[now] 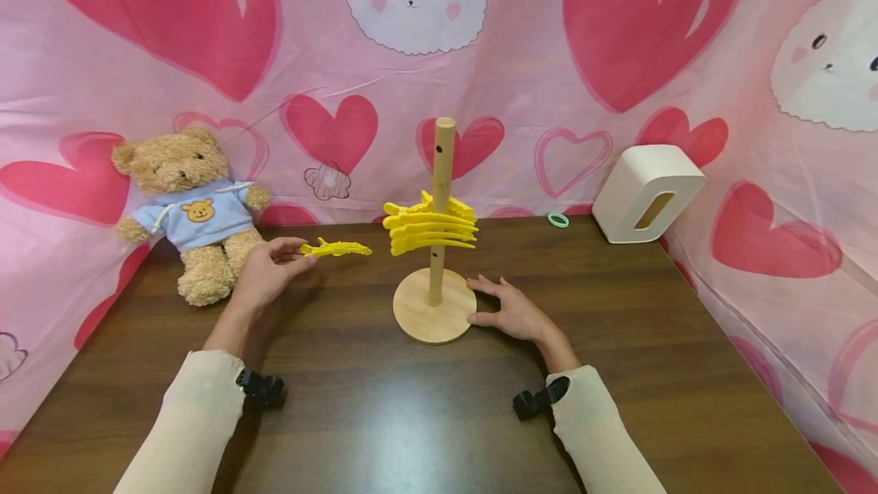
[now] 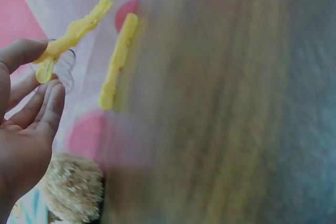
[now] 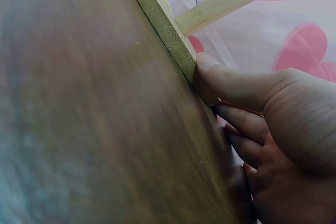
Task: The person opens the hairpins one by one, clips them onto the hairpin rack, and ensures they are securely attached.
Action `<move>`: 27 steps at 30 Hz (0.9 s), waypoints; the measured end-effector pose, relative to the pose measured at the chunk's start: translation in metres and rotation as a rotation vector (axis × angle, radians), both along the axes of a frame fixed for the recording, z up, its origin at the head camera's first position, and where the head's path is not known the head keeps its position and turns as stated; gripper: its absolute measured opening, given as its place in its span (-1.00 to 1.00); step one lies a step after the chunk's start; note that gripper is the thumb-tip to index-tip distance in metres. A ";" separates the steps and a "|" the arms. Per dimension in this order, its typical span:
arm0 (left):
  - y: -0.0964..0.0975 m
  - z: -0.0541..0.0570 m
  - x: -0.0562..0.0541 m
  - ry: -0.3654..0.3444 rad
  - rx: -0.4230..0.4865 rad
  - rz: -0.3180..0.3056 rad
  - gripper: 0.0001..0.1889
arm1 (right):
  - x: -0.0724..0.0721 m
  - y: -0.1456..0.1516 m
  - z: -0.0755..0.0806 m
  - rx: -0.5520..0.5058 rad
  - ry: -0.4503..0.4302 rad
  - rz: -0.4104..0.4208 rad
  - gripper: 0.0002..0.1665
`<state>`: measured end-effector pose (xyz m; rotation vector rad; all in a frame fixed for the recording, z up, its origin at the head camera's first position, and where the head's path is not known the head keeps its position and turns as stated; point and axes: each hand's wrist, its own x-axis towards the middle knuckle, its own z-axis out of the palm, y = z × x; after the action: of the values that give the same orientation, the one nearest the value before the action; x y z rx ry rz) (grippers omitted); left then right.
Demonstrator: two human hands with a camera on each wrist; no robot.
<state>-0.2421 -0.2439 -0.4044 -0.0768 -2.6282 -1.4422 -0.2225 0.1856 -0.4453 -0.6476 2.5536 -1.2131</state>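
Observation:
My left hand pinches one end of a knobby, slender yellow plastic piece between thumb and fingers, over the table's back left. A second yellow piece shows beyond it in the left wrist view. In the middle stands a wooden stand with a round base and an upright post. Several curved yellow pieces fan out around that post, like a bunch of bananas. On the base's right edge, my right hand grips the rim, thumb on top and fingers along the side.
A teddy bear in a blue sweater sits back left. At the back right are a white box with an oval opening and a small mint-green ring. Pink heart-printed cloth hangs behind the dark wooden table.

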 end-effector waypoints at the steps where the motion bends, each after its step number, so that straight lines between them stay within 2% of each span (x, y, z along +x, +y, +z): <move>1: 0.002 0.002 0.001 0.002 0.025 -0.004 -0.48 | 0.001 0.000 0.000 0.001 -0.004 -0.004 -0.20; 7: 0.013 0.018 0.004 0.044 0.159 -0.040 -0.51 | 0.001 0.001 0.000 0.007 -0.010 -0.011 -0.20; 13: 0.022 0.031 0.008 0.125 0.193 -0.093 -0.54 | -0.002 0.000 0.002 -0.003 0.012 0.004 -0.20; 22: 0.039 0.055 0.020 0.276 0.164 -0.138 -0.72 | 0.000 0.000 0.000 -0.004 0.010 -0.006 -0.20; 27: 0.048 0.068 0.026 0.342 0.110 -0.129 -0.78 | 0.000 -0.001 0.000 -0.012 0.002 -0.007 -0.20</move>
<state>-0.2161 -0.1957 -0.3362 -0.4459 -2.3009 -1.4597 -0.2223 0.1850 -0.4454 -0.6436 2.5535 -1.2316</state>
